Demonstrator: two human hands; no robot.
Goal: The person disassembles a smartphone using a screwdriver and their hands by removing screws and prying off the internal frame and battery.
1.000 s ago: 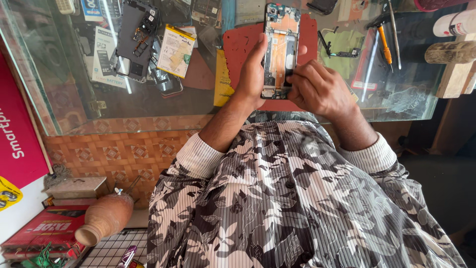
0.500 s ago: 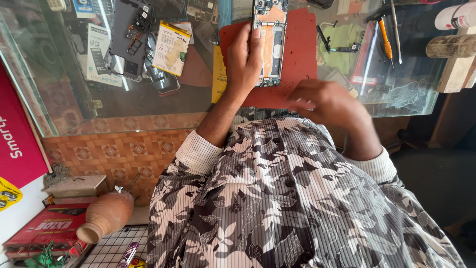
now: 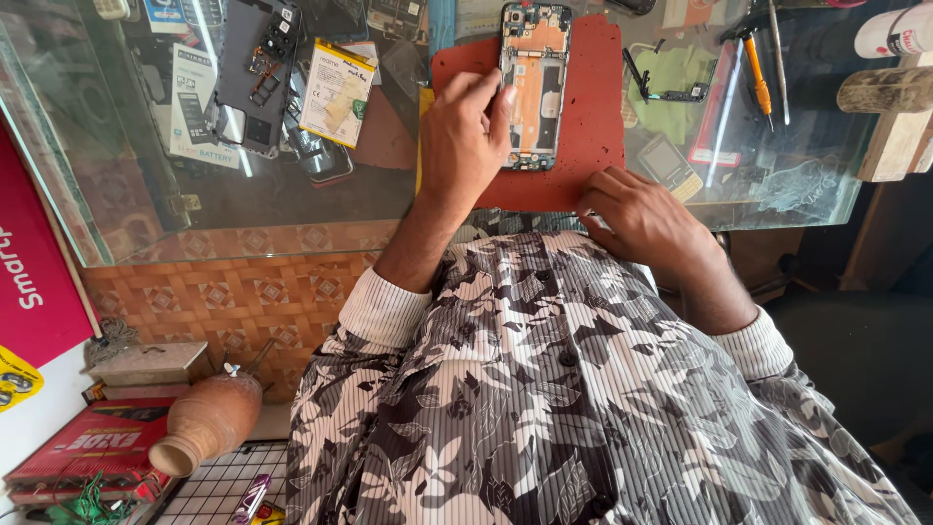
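Glass forms the top of the counter (image 3: 292, 209), with phone parts visible beneath it and a red mat (image 3: 593, 117) lying on top. An opened phone (image 3: 534, 86), back cover off and orange and metal internals exposed, lies lengthwise on the mat.

The left hand (image 3: 465, 146) rests on the mat just beside the phone. Its fingers (image 3: 501, 102) are curled together and touch the phone's near long edge; the hand steadies the phone rather than closing around it.

The right hand (image 3: 646, 219) lies flat at the mat's lower edge, below and to the side of the phone, apart from it. Its fingers are slightly spread and hold nothing.

Beyond the right hand, an orange-handled screwdriver (image 3: 757, 73) and a slim metal tool (image 3: 776, 58) lie on the glass, well apart from both hands. Beyond the left hand, a yellow-labelled battery (image 3: 335, 92) and a dark phone frame (image 3: 255, 73) lie near each other. Below the counter, a clay pot (image 3: 206, 423) lies on its side.
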